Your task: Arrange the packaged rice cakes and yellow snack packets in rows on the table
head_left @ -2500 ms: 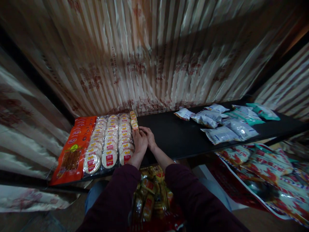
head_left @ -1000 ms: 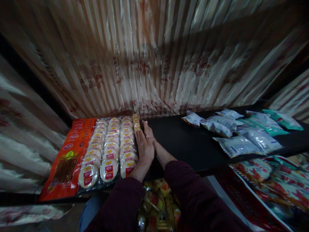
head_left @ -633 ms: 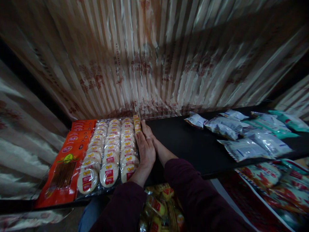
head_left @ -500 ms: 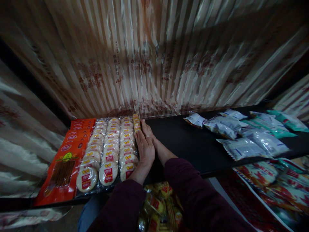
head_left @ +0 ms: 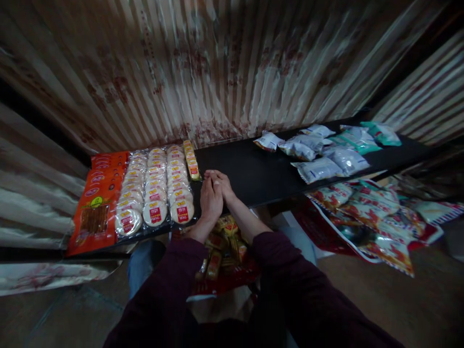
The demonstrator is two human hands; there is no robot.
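Nearest, at 6 o'clock below the shelf edge, lie gold-wrapped packets (head_left: pixel 214 263). Above them the left hand (head_left: pixel 211 200) and right hand (head_left: pixel 224 186) press together over the black shelf (head_left: pixel 246 175), fingers closed up; I cannot tell whether they pinch anything. From them, orange packets (head_left: pixel 97 203) and three rows of round crackers (head_left: pixel 155 188) sit at 9 o'clock, the yellow packet row (head_left: pixel 192 160) just beside at 11, silvery packets (head_left: pixel 317 170) at 2, and a striped curtain (head_left: pixel 224 87) behind at 12.
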